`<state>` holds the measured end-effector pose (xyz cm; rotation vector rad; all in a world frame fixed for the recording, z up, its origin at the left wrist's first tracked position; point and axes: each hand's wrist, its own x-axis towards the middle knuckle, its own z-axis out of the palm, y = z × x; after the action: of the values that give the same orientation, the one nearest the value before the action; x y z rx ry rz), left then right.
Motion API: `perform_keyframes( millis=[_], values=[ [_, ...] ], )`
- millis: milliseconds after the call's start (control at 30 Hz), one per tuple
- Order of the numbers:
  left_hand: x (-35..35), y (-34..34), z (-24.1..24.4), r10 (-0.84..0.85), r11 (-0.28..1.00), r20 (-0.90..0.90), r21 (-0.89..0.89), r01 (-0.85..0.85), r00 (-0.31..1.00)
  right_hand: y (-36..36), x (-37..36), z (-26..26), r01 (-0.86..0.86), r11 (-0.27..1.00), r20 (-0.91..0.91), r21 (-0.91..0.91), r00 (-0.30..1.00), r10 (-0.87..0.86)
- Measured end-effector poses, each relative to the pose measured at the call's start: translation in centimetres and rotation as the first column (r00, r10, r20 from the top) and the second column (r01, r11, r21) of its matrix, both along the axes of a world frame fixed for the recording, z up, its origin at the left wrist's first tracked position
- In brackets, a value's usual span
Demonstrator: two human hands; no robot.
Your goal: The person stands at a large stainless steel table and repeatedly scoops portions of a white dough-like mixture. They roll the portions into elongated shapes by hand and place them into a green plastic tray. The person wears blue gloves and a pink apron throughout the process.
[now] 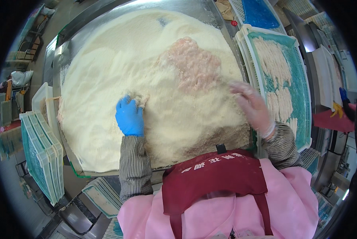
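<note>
A wide metal tray (103,15) lies before me, spread with pale breadcrumbs (100,80). My left hand (130,116), in a blue glove, has curled fingers around one end of a crumb-coated strip of raw meat (141,101) at the crumb surface. Part of that strip is hidden by the hand. A mound of pink raw meat strips (196,67) rests on the crumbs, right of the middle. Over the tray's right edge, my right hand (253,107) is blurred, in a clear glove, with nothing visible in its fingers.
At the right, a stacked white crate (305,119) with green lining holds rows of coated meat strips (272,59). Behind it sits a blue-lined crate (260,13). Several crates (44,155) lean at the left. At far right shows another person's yellow-gloved hand (336,110).
</note>
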<state>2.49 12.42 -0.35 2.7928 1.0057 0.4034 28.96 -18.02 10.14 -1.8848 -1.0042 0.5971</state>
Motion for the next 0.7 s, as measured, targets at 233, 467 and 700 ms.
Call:
perform_keyframes(
  millis=[233,467,700],
  values=[
    [-4.5,-10.7,-0.8,0.127,0.786,-0.117,-0.594,-0.172,0.985,4.7,-9.5,-6.4,-0.199,0.964,-0.812,-0.176,0.583,-0.028],
    [-6.4,-10.8,-4.7,0.309,0.807,0.180,-0.569,-0.158,0.934,7.6,-13.2,-11.9,-0.092,0.968,-0.923,-0.235,0.334,-0.192],
    [-0.8,-12.1,-3.4,0.340,0.851,0.277,-0.496,-0.170,0.899,10.6,-15.2,-14.1,-0.067,0.979,-0.978,-0.191,0.101,-0.184]
  ],
)
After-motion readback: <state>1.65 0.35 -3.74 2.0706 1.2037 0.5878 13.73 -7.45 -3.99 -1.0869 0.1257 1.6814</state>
